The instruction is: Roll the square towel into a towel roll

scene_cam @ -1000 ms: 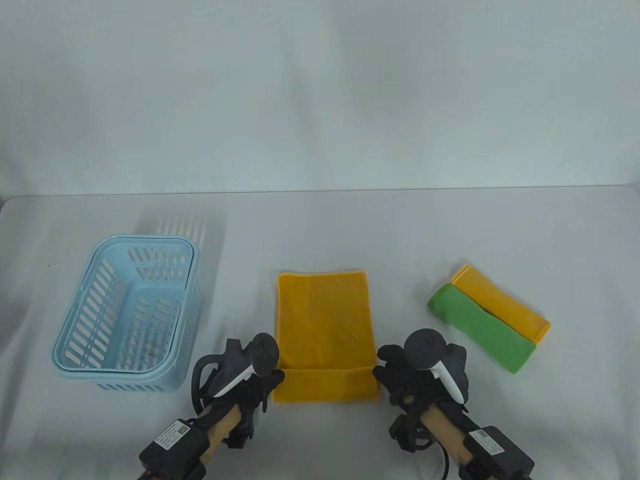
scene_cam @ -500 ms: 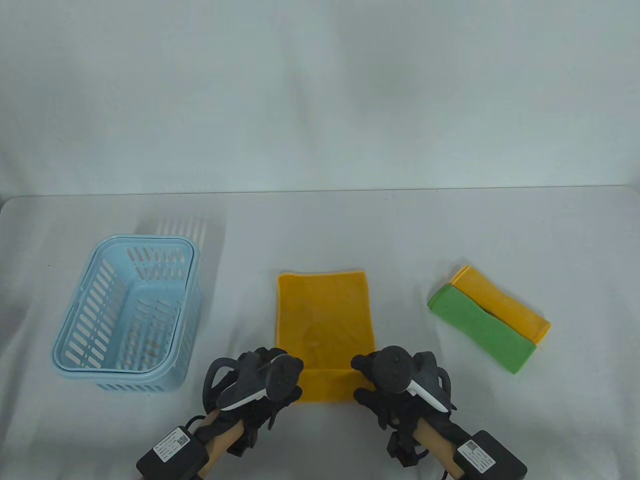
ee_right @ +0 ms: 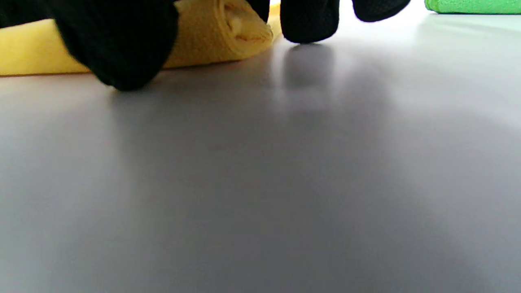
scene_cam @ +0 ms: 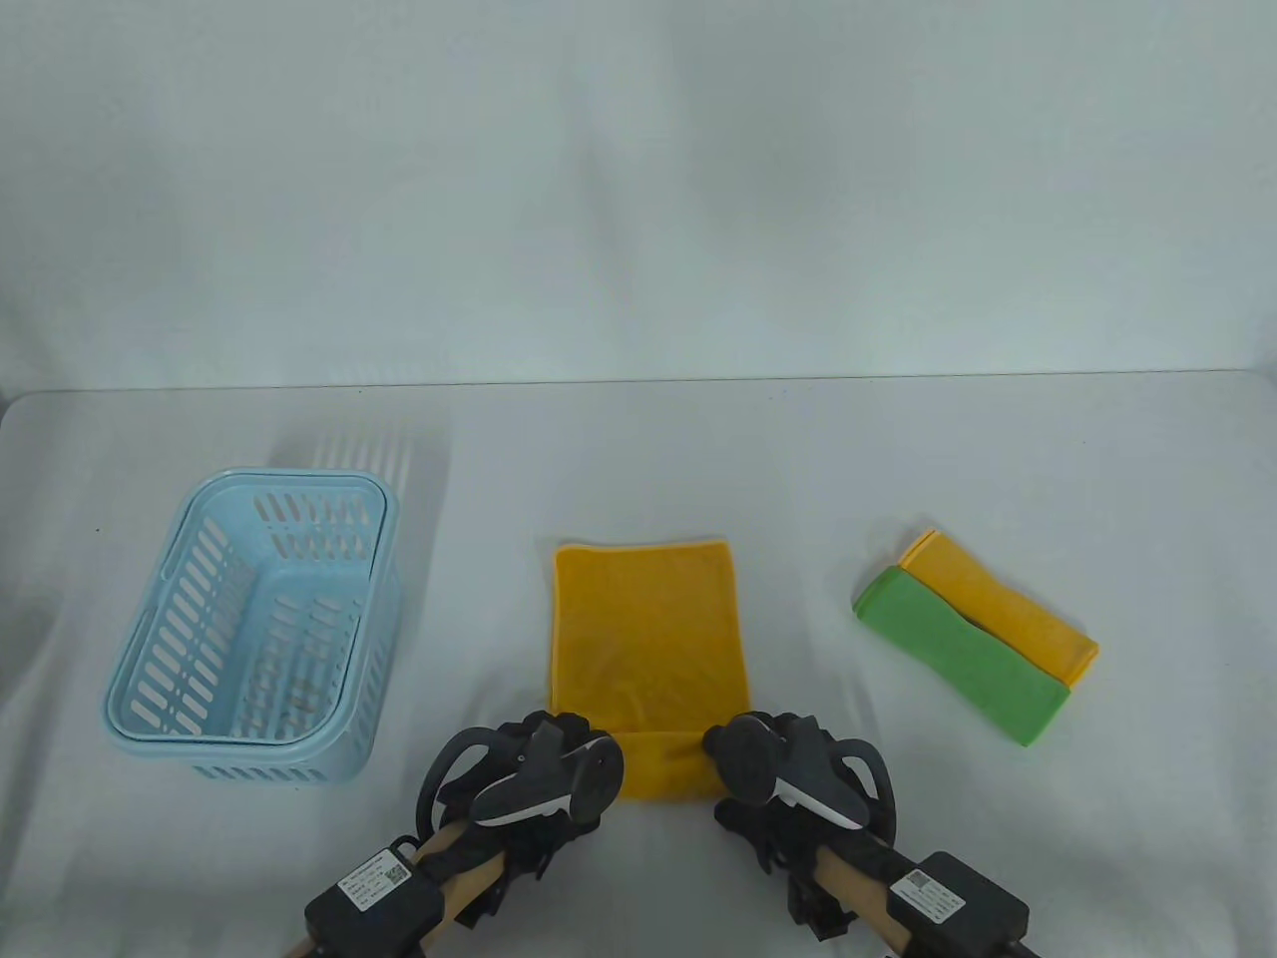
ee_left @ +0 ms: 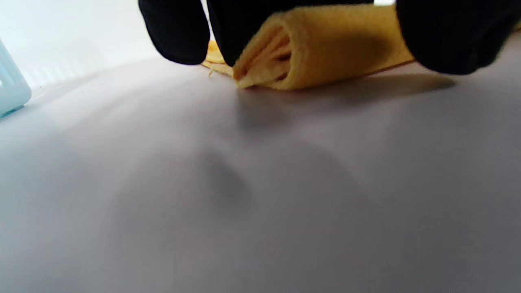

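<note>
Your left hand (scene_cam: 547, 763) and right hand (scene_cam: 768, 763) curl over the ends of the yellow towel (scene_cam: 648, 639)'s started roll (scene_cam: 668, 766); uneven pushing could skew it or loosen its layers.

You're curling both hands inward, L hand (scene_cam: 544, 773) & R hand (scene_cam: 773, 768), each gripping an end of the towel roll (scene_cam: 666, 763).

A pale blue slotted basket (scene_cam: 249, 629) stands toward the table's (scene_cam: 638, 449) left edge, while a green folded cloth (scene_cam: 958, 654) lies touching a yellow folded cloth (scene_cam: 1008, 609) toward its right edge.
</note>
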A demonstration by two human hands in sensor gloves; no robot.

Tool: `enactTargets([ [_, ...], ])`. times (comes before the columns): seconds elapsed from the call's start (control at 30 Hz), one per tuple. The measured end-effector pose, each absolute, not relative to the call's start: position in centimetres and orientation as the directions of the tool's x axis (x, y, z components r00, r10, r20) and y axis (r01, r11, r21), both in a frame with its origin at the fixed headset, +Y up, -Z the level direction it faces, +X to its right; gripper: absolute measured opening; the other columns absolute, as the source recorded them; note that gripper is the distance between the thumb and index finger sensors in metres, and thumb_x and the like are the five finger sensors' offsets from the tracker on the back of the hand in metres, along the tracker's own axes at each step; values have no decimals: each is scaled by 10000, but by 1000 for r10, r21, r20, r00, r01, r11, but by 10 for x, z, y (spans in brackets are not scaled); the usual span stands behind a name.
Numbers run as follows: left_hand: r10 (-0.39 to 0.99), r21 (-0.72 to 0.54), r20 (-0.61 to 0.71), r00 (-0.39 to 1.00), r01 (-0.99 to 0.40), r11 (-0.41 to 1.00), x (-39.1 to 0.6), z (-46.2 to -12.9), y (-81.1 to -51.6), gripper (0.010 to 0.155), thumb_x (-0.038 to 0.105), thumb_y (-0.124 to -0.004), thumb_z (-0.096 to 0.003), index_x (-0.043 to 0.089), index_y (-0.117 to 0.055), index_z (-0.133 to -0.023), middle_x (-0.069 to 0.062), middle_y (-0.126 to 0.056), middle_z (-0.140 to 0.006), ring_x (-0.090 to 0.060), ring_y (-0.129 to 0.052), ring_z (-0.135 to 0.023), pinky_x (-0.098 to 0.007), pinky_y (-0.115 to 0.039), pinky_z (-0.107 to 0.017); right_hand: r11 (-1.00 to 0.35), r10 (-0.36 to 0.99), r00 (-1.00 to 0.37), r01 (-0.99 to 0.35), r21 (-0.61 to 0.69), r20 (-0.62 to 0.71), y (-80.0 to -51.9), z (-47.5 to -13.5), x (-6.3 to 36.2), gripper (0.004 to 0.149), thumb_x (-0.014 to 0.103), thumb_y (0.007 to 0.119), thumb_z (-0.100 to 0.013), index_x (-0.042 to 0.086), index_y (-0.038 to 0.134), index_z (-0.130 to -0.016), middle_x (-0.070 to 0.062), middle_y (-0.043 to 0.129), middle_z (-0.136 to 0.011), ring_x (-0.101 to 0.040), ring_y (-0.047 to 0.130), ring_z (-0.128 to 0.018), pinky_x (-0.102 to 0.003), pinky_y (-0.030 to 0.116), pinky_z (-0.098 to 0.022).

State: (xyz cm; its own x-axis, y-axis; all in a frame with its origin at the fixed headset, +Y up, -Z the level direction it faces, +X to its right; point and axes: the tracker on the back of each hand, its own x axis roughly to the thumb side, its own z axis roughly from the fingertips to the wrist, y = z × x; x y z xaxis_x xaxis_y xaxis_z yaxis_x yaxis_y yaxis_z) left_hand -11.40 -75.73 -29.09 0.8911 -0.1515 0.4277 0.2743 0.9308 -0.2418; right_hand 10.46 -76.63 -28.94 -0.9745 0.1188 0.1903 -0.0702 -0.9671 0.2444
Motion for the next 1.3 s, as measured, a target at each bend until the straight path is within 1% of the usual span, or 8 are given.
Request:
enactTargets([
  [0.2,-118,-282,399,909,244,928,-119,-295,-760,838,592,-752,-332,378,-319,-1017,102,-393,-1067,-189,-560,-994,-488,-566,-766,-979,157,-971,-129,158,179,-761,-289,105,520,440,756,-355,393,657,-864,93,677,-938,-264,761,-861,-540,626,-654],
  [0.33,-111,-288,387,915,235,928,-121,-297,-760,840,578,-756,-336,378,-317,-1023,101,-392,-1072,-182,-569,-994,-485,-575,-762,-968,215,-965,-190,163,150,-756,-293,110,489,446,750,-353,389,721,-838,102,745,-913,-256,812,-833,-528,664,-633],
  [0.47,-112,-254,387,915,222,941,-122,-298,-755,731,512,-736,-377,388,-409,-1019,107,-485,-1066,-172,-657,-974,-473,-626,-744,-946,284,-952,-259,195,112,-754,-298,116,484,461,745,-353,390,735,-832,109,776,-898,-248,830,-814,-517,683,-619],
  [0.6,-60,-249,375,925,163,955,-123,-301,-746,631,464,-709,-404,383,-541,-1007,100,-618,-1046,-184,-763,-944,-470,-674,-722,-905,360,-929,-328,272,80,-749,-307,121,483,454,753,-354,370,758,-830,83,814,-887,-268,858,-789,-529,691,-607],
  [0.8,61,-308,317,946,42,951,-135,-308,-740,607,475,-720,-395,368,-628,-986,94,-725,-1009,-182,-852,-894,-474,-709,-701,-792,427,-904,-372,484,3,-742,-333,124,479,454,756,-362,361,769,-832,62,823,-884,-293,836,-808,-547,672,-614],
  [1.0,268,-430,224,937,-152,890,-150,-316,-738,590,490,-732,-387,325,-713,-954,80,-870,-899,-182,-970,-763,-474,-759,-654,-687,553,-830,-502,525,-70,-750,-333,134,490,480,734,-370,317,776,-830,15,878,-803,-276,874,-714,-540,691,-594],
  [1.13,330,-473,177,927,-214,855,-156,-318,-740,566,493,-751,-379,298,-791,-909,72,-970,-782,-177,-1046,-633,-464,-803,-606,-670,584,-803,-562,486,-123,-755,-330,139,496,494,723,-366,301,786,-819,6,931,-704,-269,914,-618,-520,721,-549],
  [1.3,228,-371,144,963,-160,914,-158,-322,-741,597,532,-732,-375,317,-752,-931,89,-928,-813,-178,-1006,-673,-466,-777,-628,-720,573,-800,-596,356,-179,-759,-335,139,522,519,714,-348,290,795,-810,7,961,-631,-264,936,-526,-504,756,-469],
])
